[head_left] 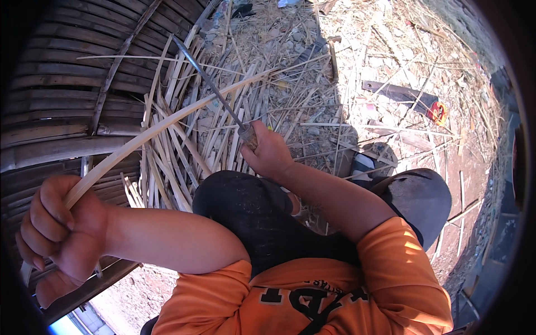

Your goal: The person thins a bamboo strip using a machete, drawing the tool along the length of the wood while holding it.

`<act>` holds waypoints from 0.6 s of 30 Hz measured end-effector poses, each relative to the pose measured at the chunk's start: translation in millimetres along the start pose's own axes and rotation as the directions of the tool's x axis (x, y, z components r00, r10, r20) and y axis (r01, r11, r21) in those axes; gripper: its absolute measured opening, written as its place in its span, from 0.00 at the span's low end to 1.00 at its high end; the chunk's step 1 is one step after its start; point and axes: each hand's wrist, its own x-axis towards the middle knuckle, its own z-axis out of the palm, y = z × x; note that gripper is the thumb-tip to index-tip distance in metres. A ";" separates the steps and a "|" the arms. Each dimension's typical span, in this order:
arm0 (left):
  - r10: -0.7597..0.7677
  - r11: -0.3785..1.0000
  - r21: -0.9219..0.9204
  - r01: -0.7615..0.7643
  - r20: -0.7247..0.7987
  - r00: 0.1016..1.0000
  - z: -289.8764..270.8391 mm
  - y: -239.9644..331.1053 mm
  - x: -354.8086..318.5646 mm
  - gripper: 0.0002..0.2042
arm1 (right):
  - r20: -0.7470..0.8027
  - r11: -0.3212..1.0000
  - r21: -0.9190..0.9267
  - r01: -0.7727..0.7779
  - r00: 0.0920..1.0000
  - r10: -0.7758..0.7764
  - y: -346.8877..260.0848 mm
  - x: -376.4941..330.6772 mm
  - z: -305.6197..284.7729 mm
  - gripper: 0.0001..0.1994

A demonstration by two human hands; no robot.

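Observation:
My left hand (61,229), at the far left, has its fingers wrapped round one end of a long pale bamboo strip (162,123). The strip slants up and away to the right. My right hand (269,151), near the middle, is closed round the handle of a long, narrow-bladed knife (204,75). Its blade points up and to the left and crosses the strip; I cannot tell whether the two touch. Beneath them lies a loose pile of split bamboo strips (167,167).
A wall of dark bamboo slats (56,95) stands close on the left. On the littered ground to the right lies a handsaw (399,92) with an orange handle. A hammer-like tool (334,61) lies farther off. My bent knees (240,206) are below my hands.

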 end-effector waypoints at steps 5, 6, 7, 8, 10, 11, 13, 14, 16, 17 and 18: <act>-0.022 0.999 -0.029 0.021 -0.032 0.999 5.6 -2.3 -1.6 0.21 | -0.052 0.971 -0.017 0.240 0.969 -0.241 10.8 11.8 -3.0 0.22; -0.020 0.999 -0.028 0.018 -0.045 0.999 5.7 -2.2 -2.1 0.21 | -0.054 0.971 -0.048 0.234 0.970 -0.237 25.3 15.2 -6.3 0.22; -0.013 1.000 -0.020 0.012 -0.058 0.998 4.1 -1.4 -3.4 0.21 | -0.051 0.993 -0.084 0.086 0.995 -0.090 34.6 16.4 -9.2 0.21; -0.005 1.000 -0.010 0.004 -0.068 0.998 2.4 -0.4 -4.2 0.22 | -0.054 0.991 -0.121 -0.065 0.997 0.058 43.7 17.1 -11.9 0.21; 0.014 1.000 0.007 -0.013 -0.074 0.997 -2.1 -0.7 -3.0 0.22 | -0.075 0.972 -0.152 -0.177 0.983 0.167 50.7 17.7 -19.2 0.21; 0.024 1.000 0.015 -0.023 -0.071 0.997 -2.5 0.1 -2.2 0.22 | -0.083 0.980 -0.144 -0.138 0.988 0.127 53.5 17.0 -21.6 0.21; 0.025 1.000 0.017 -0.024 -0.049 0.998 3.5 -2.2 -3.0 0.22 | -0.062 0.991 -0.125 -0.046 0.997 0.038 40.7 14.6 -22.6 0.21; 0.018 1.000 0.013 -0.018 -0.036 0.999 5.1 -2.1 -4.2 0.22 | -0.035 0.994 -0.109 0.010 0.999 -0.014 25.7 14.6 -18.3 0.20; -0.001 0.999 -0.047 0.003 0.028 1.000 7.1 -5.1 -2.4 0.22 | 0.011 0.991 -0.061 0.115 0.993 -0.115 0.0 13.4 -14.6 0.20; -0.005 0.997 -0.072 0.010 0.062 0.998 7.6 -6.6 -2.5 0.23 | 0.036 0.986 -0.026 0.165 0.986 -0.164 -7.4 12.2 -11.4 0.20; 0.000 0.995 -0.094 0.009 0.100 0.995 8.2 -8.6 -2.9 0.23 | 0.059 0.977 0.011 0.212 0.976 -0.212 -10.0 11.0 -9.5 0.20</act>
